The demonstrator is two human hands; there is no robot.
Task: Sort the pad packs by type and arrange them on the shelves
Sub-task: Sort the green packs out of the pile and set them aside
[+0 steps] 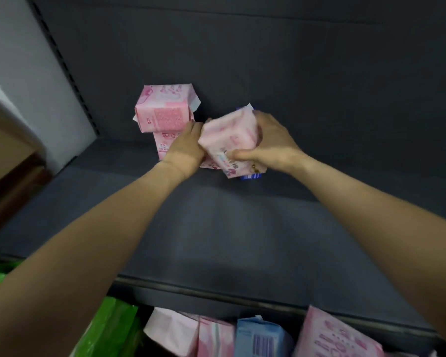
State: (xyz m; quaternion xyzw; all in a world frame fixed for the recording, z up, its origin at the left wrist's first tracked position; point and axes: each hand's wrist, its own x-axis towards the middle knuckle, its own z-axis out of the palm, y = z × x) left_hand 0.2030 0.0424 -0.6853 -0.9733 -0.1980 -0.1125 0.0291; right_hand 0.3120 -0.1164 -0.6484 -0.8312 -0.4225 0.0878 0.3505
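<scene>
On the dark grey shelf [242,228], near its back wall, two pink pad packs are stacked: the upper pink pack [165,109] on a lower pink pack [162,145]. My right hand [273,143] grips a pale pink pad pack [229,137], tilted, just right of the stack. Under that pack a blue pack [251,176] shows only as a thin edge. My left hand [186,148] presses against the left side of the held pack and touches the lower stacked pack; its fingers are closed around the pack's edge.
Below the shelf's front lip lie more packs: pink packs [191,333], a blue pack with a barcode [263,338], a large pink pack [337,338] and a green bag [108,328]. A grey wall [23,73] and brown furniture [8,155] stand to the left.
</scene>
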